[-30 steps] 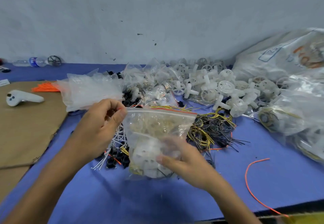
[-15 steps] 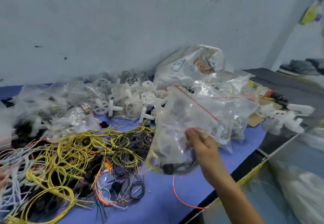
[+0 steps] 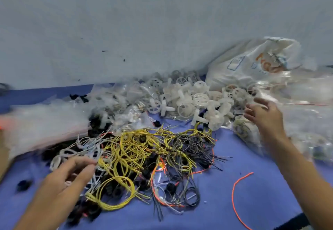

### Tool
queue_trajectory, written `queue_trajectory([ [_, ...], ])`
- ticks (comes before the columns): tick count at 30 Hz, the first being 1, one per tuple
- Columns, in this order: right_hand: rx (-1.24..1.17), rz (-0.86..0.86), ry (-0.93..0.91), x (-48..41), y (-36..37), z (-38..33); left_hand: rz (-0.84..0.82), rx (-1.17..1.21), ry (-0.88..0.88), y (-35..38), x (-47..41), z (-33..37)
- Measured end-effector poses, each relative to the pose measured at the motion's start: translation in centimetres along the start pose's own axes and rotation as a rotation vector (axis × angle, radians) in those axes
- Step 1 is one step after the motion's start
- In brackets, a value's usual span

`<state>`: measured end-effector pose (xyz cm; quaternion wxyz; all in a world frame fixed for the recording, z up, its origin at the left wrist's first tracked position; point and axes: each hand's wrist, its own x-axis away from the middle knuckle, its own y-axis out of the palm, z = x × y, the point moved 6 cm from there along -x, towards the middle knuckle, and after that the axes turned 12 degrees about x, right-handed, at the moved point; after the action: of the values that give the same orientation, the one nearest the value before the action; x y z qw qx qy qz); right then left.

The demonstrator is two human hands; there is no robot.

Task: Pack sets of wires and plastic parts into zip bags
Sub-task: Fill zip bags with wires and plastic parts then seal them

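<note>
The white sack point(image 3: 239, 78) at the right carries large orange lettering point(image 3: 263, 61), too blurred to read for sure; it may say "KG". Beside it is a blue outlined box point(image 3: 235, 63) with no readable words.

A pale grey-blue wall point(image 3: 162, 22) fills the upper half of the view, matt and unevenly painted, with a few small dark specks point(image 3: 124, 60) scattered over it. It meets the table point(image 3: 261, 193) along the far side. The table is covered in a blue-violet cloth, and a dark strip point(image 3: 288, 223) runs along its near right edge. The light is soft and even
</note>
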<state>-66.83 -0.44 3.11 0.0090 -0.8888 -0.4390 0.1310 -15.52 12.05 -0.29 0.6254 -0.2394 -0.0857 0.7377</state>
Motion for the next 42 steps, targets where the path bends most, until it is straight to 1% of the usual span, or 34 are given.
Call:
queue_trajectory([
  [1,0.119,-0.147,-0.052,2.3,3.2,0.3,0.026,0.014,0.013,0.4,-0.4,0.3],
  [2,0.228,-0.301,-0.162,5.8,6.6,0.9,0.058,-0.006,0.01,0.1,-0.6,0.5],
  [3,0.318,-0.405,-0.276,9.2,9.6,1.6,0.075,-0.02,0.015,-0.1,-1.1,-0.3],
  [4,0.359,-0.475,-0.372,12.2,12.0,2.2,0.116,-0.049,0.018,-0.9,-1.6,-0.8],
  [5,0.432,-0.509,-0.465,14.6,13.8,2.2,0.14,-0.058,0.018,-1.6,-2.2,-1.7],
  [7,0.514,-0.53,-0.558,17.2,16.1,2.3,0.207,-0.104,-0.05,-3.3,-3.3,-3.3],
  [10,0.586,-0.487,-0.631,19.2,17.7,3.1,0.272,-0.18,-0.119,-6.5,-6.0,-6.3],
  [12,0.587,-0.441,-0.64,19.0,17.4,3.2,0.287,-0.308,-0.127,-8.5,-8.5,-7.7],
  [15,0.617,-0.416,-0.606,19.0,17.3,3.1,0.28,-0.561,-0.11,-10.2,-12.7,-9.4],
  [16,0.607,-0.398,-0.581,18.9,17.3,3.2,0.259,-0.651,-0.137,-10.4,-13.8,-10.1],
  [18,0.598,-0.367,-0.55,18.6,17.4,3.5,0.185,-0.805,-0.25,-10.8,-15.3,-12.1],
  [20,0.607,-0.367,-0.59,18.3,17.9,3.9,0.086,-0.884,-0.353,-10.7,-16.0,-13.8],
  [22,0.604,-0.373,-0.619,17.9,18.4,4.3,0.053,-0.968,-0.339,-10.4,-16.5,-14.3],
  [24,0.628,-0.355,-0.652,17.8,18.7,4.6,0.097,-1.04,-0.285,-10.6,-17.0,-13.8],
  [27,0.629,-0.333,-0.652,17.8,18.5,4.9,0.131,-0.971,-0.268,-10.5,-17.5,-12.8],
  [29,0.617,-0.336,-0.655,17.8,18.5,4.7,0.097,-0.922,-0.298,-10.3,-17.7,-12.4],
  [32,0.595,-0.353,-0.661,18.1,18.3,4.4,0.02,-0.936,-0.313,-9.8,-17.3,-12.5],
  [37,0.542,-0.362,-0.588,18.4,17.8,4.3,-0.043,-0.96,-0.305,-9.3,-16.4,-12.4],
  [42,0.454,-0.355,-0.565,18.2,17.4,4.6,0.021,-0.856,-0.296,-9.4,-15.5,-11.5],
])
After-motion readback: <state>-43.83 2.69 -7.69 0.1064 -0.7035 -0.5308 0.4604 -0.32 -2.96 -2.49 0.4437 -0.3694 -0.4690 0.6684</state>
